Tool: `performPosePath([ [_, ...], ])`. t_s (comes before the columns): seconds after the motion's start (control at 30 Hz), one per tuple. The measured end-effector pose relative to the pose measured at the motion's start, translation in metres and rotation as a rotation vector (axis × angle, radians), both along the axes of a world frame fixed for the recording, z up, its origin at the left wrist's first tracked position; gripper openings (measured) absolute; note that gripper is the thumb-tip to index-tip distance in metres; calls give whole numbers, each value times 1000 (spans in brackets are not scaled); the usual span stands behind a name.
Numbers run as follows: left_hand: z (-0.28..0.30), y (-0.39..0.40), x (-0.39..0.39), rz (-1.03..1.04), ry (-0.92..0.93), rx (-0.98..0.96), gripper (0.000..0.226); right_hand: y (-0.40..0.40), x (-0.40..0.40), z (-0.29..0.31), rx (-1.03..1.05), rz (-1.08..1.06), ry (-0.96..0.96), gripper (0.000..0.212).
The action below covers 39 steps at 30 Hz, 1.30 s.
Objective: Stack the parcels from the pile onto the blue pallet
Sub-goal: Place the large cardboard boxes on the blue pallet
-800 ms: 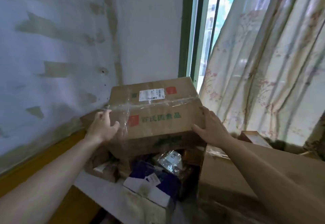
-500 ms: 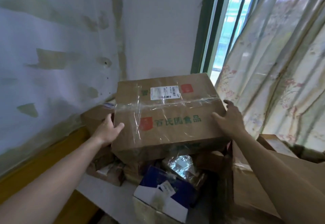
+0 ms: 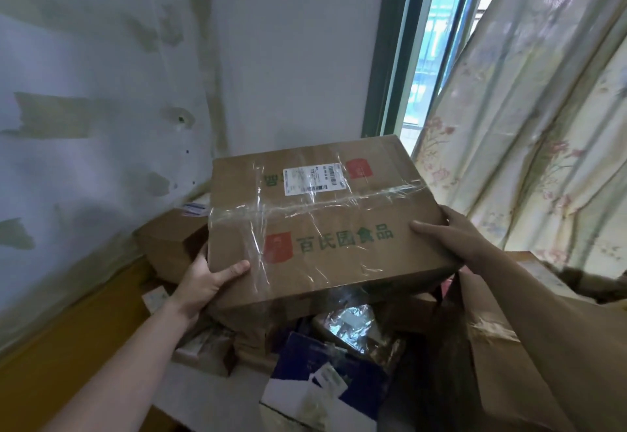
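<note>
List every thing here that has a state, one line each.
Cardboard box: taped shut, tilted, held at both ends above the pile.
Left hand: grips the box's left end.
Right hand: grips the box's right end.
Blue and white box: flap open.
Curtain: drawn partly across the window.

Bare forearms — seemingly sleeveless
</note>
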<state>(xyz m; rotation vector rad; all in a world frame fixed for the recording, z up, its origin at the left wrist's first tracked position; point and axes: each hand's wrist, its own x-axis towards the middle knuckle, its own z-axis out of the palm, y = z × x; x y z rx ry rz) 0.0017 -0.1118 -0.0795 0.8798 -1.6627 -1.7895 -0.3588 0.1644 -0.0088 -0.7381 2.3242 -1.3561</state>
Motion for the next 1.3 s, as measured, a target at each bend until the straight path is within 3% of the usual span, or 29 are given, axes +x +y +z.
performPosePath([
  [0.23, -6, 2, 12, 5, 142, 87, 101, 25, 15, -1, -175, 126, -70, 68],
  [0.33, -8, 14, 16, 43, 193, 55, 104, 23, 28, 14, -270, 125, -54, 67],
  [0.5, 9, 39, 26, 150, 282, -1, 56, 33, 40, 45, -389, 200, 7, 69],
  [0.73, 72, 76, 25, 155, 335, -132, 62, 94, 58, 83, -530, 188, 106, 80],
  [0.8, 88, 99, 13, 148, 346, -157, 69, 127, 60, 90, -552, 140, 132, 83],
  [0.9, 104, 141, -12, 69, 352, -180, 54, 196, 63, 100, -591, 49, 185, 86],
  [1.3, 124, 393, -135, -456, 416, -226, 92, 552, 111, 86, -587, -429, 258, 96],
])
